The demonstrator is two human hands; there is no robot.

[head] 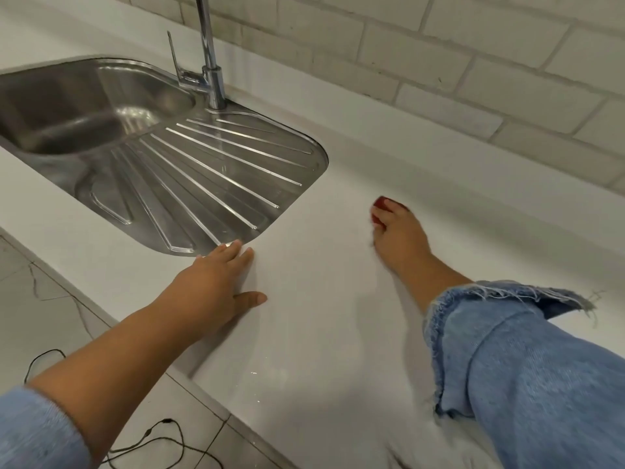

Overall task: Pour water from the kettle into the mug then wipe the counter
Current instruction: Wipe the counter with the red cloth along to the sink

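Right hand (399, 231) pressed down on a small red cloth-like wiper (381, 208), fingers closed over it, mid white tabletop (321, 316), toward the back wall. Left hand (216, 282) flat, fingers spread and holding nothing, near the front edge, fingertips touching the rim of the stainless steel sink drainer (203, 170). Frayed blue denim sleeve (524, 360) on the right arm.

Open white counter (422, 157) is stretching bare between the sink (304, 143) and the tiled wall (473, 55). The tap (211, 62) is standing at the sink's back edge, and the left hand (209, 286) is lying flat near the sink's front corner.
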